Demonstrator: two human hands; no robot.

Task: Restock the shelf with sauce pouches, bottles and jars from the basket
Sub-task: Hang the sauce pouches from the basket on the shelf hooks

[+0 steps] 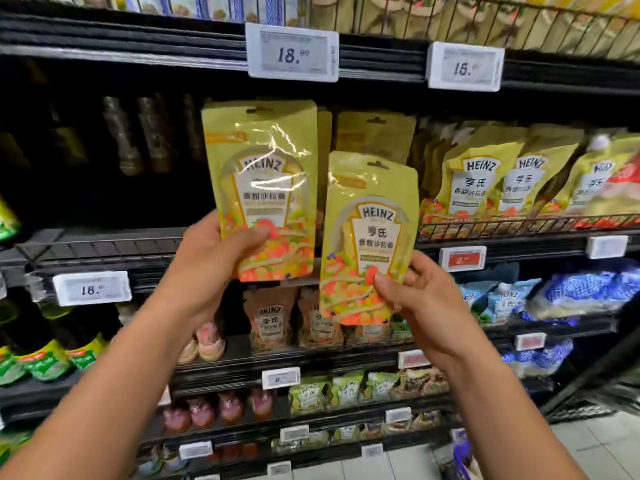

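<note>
My left hand (211, 251) grips the lower left corner of a yellow-green Heinz sauce pouch (263, 178), held upright in front of the middle shelf (104, 247). Just right of it and lower, my right hand (412, 299) pinches the lower right corner of a second, matching pouch (370, 230). The two pouches nearly touch at their edges. More pouches of the same kind (377, 135) stand on the shelf behind them. No basket is in view.
A row of similar Heinz pouches (485, 181) leans behind a wire rail at the right. Dark bottles (128, 136) stand at the back left of the shelf. Price tags (292, 51) line the shelf edges. Lower shelves hold orange pouches (270, 320), blue packs (585, 289) and green-labelled bottles (45, 362).
</note>
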